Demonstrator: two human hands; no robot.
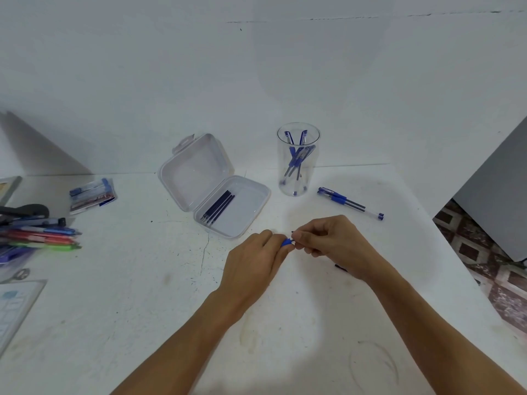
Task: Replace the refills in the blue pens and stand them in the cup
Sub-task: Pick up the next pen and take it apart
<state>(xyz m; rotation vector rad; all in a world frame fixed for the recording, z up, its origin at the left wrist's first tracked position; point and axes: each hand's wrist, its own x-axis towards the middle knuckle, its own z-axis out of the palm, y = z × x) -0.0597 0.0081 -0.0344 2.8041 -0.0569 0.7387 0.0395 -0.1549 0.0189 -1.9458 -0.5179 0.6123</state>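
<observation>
Forearms come in from the near edge of the white table (142,295). Left hand (253,258) and right hand (328,240) meet at mid-table, fingertips almost touching. Both are curled, and each pinches one end of a blue pen (286,242). Only a short blue stub shows between the fingers; the rest is hidden in the grips. A dark sliver (340,267) pokes out beneath the right wrist. Cannot tell what it is.

Just beyond the hands, slightly left: a clear plastic box (251,212), open, lid (196,169) hinged back and tilted up behind it. Inside the tray, a few dark refills (218,208) lie side by side along the left wall, the other half of the tray bare.

Right of the box, past the right hand: two loose pens (349,202) flat on the table, side by side, blue grips, clear barrels.

Behind those, near the table's back edge, stands a clear cup (298,178), upright. Several blue pens lean crossed inside it, caps up near the rim.

Far left edge: a heap of coloured pens (42,238), with a packet (91,195) lying behind it, well apart from the work.
</observation>
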